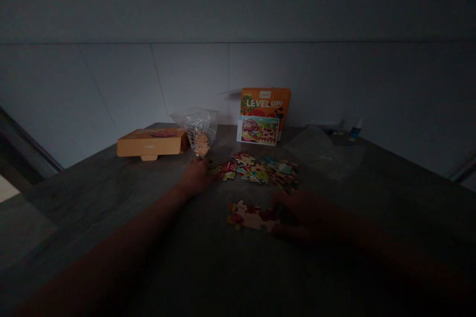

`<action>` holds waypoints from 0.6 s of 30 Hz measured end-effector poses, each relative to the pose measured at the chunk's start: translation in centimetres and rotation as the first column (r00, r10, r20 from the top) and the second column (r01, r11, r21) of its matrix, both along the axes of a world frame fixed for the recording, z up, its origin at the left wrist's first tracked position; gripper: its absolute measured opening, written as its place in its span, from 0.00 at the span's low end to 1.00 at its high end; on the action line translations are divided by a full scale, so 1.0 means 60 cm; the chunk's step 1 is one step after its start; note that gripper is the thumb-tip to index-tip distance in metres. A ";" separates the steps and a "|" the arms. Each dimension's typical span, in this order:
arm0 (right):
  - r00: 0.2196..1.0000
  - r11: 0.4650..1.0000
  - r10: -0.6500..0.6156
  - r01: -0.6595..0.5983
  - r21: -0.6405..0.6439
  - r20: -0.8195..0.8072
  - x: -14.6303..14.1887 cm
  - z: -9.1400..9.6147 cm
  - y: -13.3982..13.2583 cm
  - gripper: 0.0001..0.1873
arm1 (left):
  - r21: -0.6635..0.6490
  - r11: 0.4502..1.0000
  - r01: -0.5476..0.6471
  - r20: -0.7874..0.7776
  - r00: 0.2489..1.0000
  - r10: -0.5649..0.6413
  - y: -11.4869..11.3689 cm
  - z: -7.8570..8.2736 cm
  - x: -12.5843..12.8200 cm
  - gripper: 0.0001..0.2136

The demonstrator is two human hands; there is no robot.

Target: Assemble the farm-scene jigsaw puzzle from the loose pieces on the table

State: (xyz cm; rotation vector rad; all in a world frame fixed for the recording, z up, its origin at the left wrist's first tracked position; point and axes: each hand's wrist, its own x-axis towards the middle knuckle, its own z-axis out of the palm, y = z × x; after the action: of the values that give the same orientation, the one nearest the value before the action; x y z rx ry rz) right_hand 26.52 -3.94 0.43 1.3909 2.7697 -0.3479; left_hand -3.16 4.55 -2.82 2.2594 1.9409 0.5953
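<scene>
Several joined jigsaw puzzle pieces [253, 219], showing a pale animal with dark red patches, lie flat on the grey table. My right hand [299, 208] is at their right end, thumb at the near edge and fingers at the far edge, gripping the end piece. A heap of loose puzzle pieces [256, 173] lies just beyond. My left hand [195, 177] reaches to the left edge of this heap, close below a clear plastic bag [199, 129]. Its fingertips are dim, and what they touch is hard to make out.
An orange "LEVEL UP!" box [266, 100] stands against the wall, with a farm picture card [258, 130] leaning on it. An orange box part [150, 144] lies at the left. On the right are a flat clear plastic bag [327, 151] and a small bottle [355, 131].
</scene>
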 end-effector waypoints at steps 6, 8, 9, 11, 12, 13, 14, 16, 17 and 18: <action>1.000 1.000 -0.004 0.004 -0.007 -0.011 0.001 -0.002 0.000 0.24 | 0.027 1.000 0.005 0.079 0.997 -0.007 -0.006 0.011 0.007 0.27; 1.000 1.000 -0.005 0.005 -0.005 -0.005 0.000 -0.002 0.001 0.25 | 0.054 0.998 0.022 0.123 0.992 -0.029 -0.011 0.017 0.012 0.27; 1.000 1.000 -0.003 0.003 0.000 0.001 0.000 -0.002 0.001 0.25 | 0.067 0.997 0.037 0.148 0.988 -0.046 -0.014 0.020 0.014 0.26; 1.000 1.000 -0.003 0.003 0.012 0.014 -0.002 -0.002 0.001 0.25 | 0.085 0.994 0.065 0.204 0.976 -0.081 -0.019 0.027 0.019 0.23; 1.000 1.000 -0.006 0.005 0.016 0.018 -0.002 -0.001 0.000 0.25 | 0.088 0.993 0.075 0.238 0.967 -0.094 -0.021 0.030 0.020 0.20; 1.000 1.000 -0.008 0.008 0.020 0.016 -0.002 0.000 0.000 0.25 | 0.083 0.993 0.083 0.276 0.956 -0.103 -0.022 0.033 0.022 0.19; 1.000 1.000 -0.009 0.008 0.020 0.013 -0.002 0.000 0.000 0.25 | 0.075 0.993 0.089 0.314 0.943 -0.109 -0.024 0.036 0.024 0.17; 1.000 1.000 -0.009 0.009 0.025 0.003 -0.002 0.000 0.000 0.25 | 0.049 0.994 0.101 0.384 0.916 -0.113 -0.029 0.039 0.030 0.16; 1.000 1.000 -0.003 0.003 0.027 -0.009 -0.002 0.000 0.000 0.24 | 0.030 0.993 0.111 0.443 0.889 -0.113 -0.032 0.040 0.034 0.15; 1.000 0.999 0.005 -0.004 0.032 -0.025 -0.001 -0.001 0.001 0.24 | 0.008 0.992 0.124 0.527 0.843 -0.110 -0.036 0.040 0.039 0.14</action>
State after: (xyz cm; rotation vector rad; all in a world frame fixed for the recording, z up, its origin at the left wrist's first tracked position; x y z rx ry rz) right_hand 26.43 -3.88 0.34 1.3963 2.8106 -0.3252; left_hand -0.83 2.40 -0.39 1.9032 1.5154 1.0347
